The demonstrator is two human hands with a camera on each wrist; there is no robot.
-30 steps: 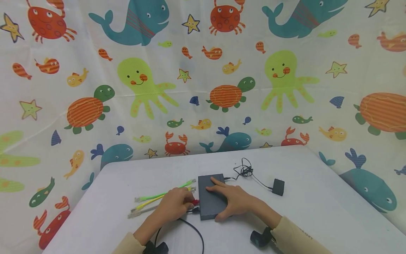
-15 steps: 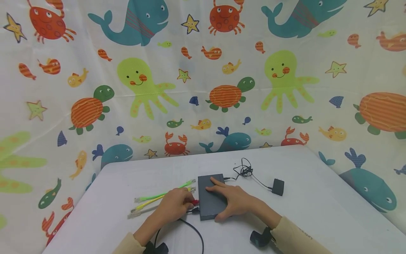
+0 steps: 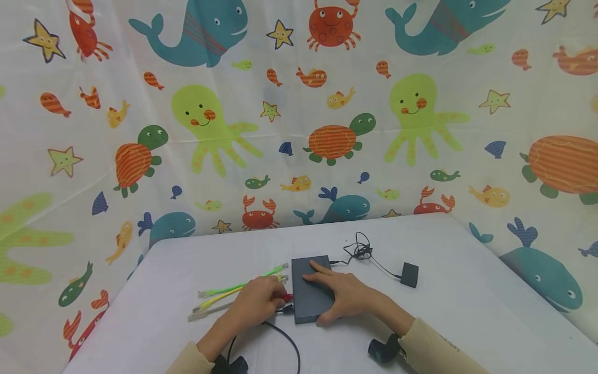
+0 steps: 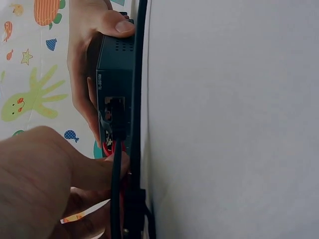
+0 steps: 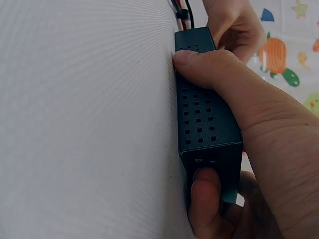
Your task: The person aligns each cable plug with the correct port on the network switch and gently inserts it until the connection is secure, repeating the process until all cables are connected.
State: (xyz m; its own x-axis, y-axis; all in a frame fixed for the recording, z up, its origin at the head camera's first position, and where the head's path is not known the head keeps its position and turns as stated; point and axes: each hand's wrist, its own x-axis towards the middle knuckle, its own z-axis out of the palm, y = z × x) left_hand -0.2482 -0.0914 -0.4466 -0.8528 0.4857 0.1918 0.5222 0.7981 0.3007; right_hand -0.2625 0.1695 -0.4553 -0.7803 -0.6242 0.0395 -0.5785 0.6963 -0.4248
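Observation:
A dark network switch [image 3: 310, 307] lies flat on the white table. My right hand [image 3: 349, 295] grips its right side, with thumb and fingers spread round the casing; in the right wrist view the thumb [image 5: 199, 64] presses the vented side of the switch [image 5: 199, 122]. At the opposite, port side, my left hand [image 3: 257, 302] pinches a red network cable [image 3: 288, 297], close against the switch. A black cable's plug [image 4: 117, 119] sits in a port beside it. The left fingers hide most of the red cable, so how deep its end sits cannot be seen.
Green [image 3: 224, 291], yellow [image 3: 217, 299] and grey [image 3: 207, 311] network cables lie left of the switch, partly behind my left hand. A black adapter [image 3: 409, 275] with a tangled cord [image 3: 362, 252] lies at right, its cord joined to the switch. A patterned cloth [image 3: 299, 176] hangs behind.
Both hands, the switch and the cables stay practically where they were. Only the left part of the hanging cloth has shifted to the right and folded.

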